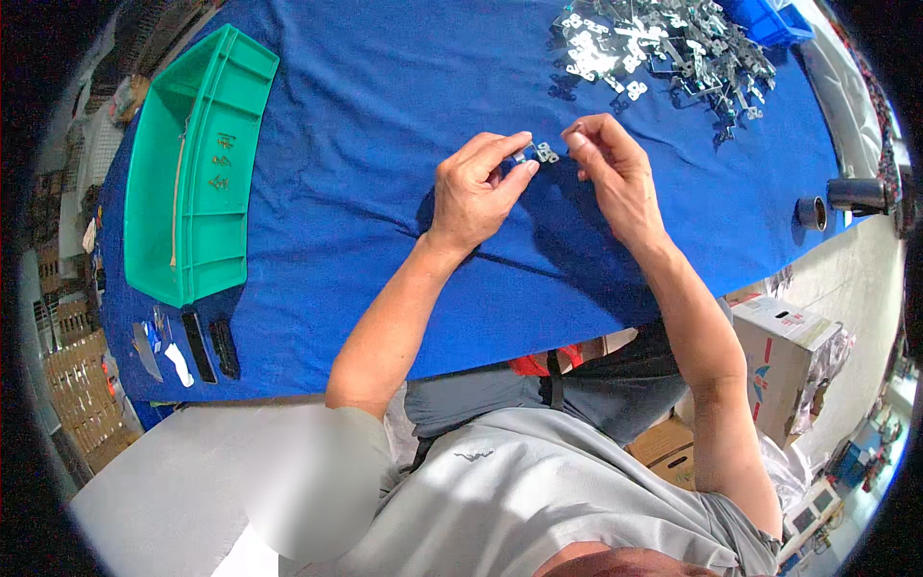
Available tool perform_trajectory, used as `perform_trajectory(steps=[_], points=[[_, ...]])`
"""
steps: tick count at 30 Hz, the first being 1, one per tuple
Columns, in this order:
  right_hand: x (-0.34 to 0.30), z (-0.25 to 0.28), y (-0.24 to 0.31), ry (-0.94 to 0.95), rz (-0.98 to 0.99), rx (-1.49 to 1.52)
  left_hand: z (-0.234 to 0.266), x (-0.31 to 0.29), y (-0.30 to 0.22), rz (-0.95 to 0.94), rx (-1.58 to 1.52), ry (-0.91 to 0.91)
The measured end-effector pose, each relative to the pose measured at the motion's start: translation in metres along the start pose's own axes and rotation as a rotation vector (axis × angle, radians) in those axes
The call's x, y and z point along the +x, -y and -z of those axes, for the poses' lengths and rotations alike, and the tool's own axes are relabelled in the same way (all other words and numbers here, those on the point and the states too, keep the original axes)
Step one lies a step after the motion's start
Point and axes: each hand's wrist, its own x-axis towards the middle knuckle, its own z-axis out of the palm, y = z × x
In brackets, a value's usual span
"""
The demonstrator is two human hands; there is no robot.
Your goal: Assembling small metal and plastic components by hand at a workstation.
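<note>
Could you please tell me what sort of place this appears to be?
Probably a workshop or assembly area: a heap of small, silvery metal parts and a green plastic bin lie on a blue cloth-covered table; the left hand holds a similar part.

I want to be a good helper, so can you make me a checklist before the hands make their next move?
1. Left hand has hold of the small metal part: ok, pinched between thumb and fingers.
2. Right hand apart from that part: ok, a small gap shows.
3. Right fingertips empty: cannot tell, anything there would be too tiny to see.
4. Pile of metal pieces laid out neatly: not ok, they lie in a jumble.
5. Green bin away from the hands: ok, it's over on the left.
</note>
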Motion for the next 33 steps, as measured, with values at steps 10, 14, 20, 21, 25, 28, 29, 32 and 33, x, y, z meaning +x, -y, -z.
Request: perform_trajectory(steps=[10,14,20,21,25,28,29,32,33], points=[[-0.001,0.001,0.012,0.317,-0.365,0.139,0.005,0.001,0.0,0.084,-0.027,-0.037],[-0.001,-0.001,0.014,0.327,-0.315,0.074,0.006,0.001,0.0,0.081,-0.011,-0.029],[-0.003,-0.002,0.008,0.254,-0.241,-0.053,0.0,0.0,0.006,0.016,-0.038,-0.075],[-0.004,-0.002,0.008,0.246,-0.245,-0.082,-0.001,0.0,0.006,0.011,-0.021,-0.066],[-0.004,-0.004,0.014,0.231,-0.253,-0.097,0.001,0.0,0.004,0.007,-0.012,-0.059],[-0.005,-0.005,0.013,0.204,-0.225,-0.038,0.001,0.001,0.001,-0.005,0.013,-0.052],[-0.004,-0.006,0.012,0.205,-0.226,-0.035,0.001,0.0,0.001,-0.007,0.02,-0.041],[-0.002,-0.005,0.013,0.224,-0.203,-0.061,0.002,0.0,0.003,-0.019,0.029,-0.023],[-0.002,-0.005,0.013,0.224,-0.19,-0.093,0.002,0.0,0.004,-0.028,0.032,-0.015]])
